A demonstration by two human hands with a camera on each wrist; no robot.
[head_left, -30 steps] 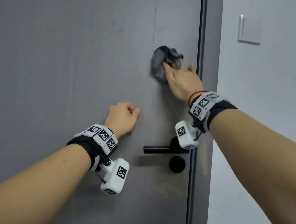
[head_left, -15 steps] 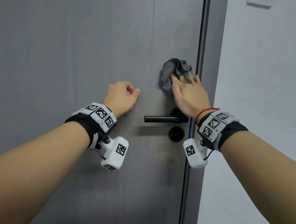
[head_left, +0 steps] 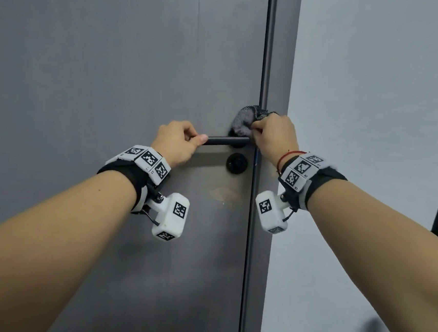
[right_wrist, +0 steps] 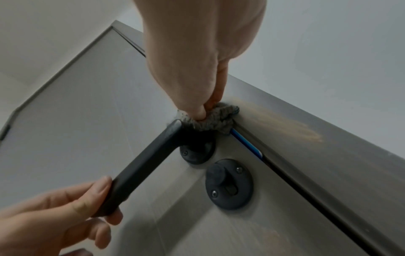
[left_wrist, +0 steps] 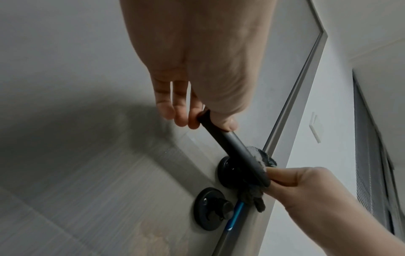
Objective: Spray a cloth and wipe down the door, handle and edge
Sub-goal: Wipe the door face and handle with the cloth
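A grey door (head_left: 93,73) fills the left and middle of the head view. Its black lever handle (head_left: 227,141) points left from a round base near the door's right edge (head_left: 266,63). My left hand (head_left: 178,142) grips the free end of the handle (left_wrist: 228,143) between thumb and fingers. My right hand (head_left: 273,136) holds a bunched grey cloth (head_left: 245,120) and presses it on the handle's base end, by the door edge. In the right wrist view the cloth (right_wrist: 210,121) sits crumpled over the lever's bend (right_wrist: 153,159).
A round black lock knob (head_left: 237,163) sits just below the handle. A pale wall (head_left: 379,101) lies right of the door frame. A brownish scuff (head_left: 223,194) marks the door under the lock. A blue strip (right_wrist: 247,145) shows in the gap at the door edge.
My right hand has moved the cloth down the door to the handle's base. My left hand has left the door panel and taken hold of the lever's free end.
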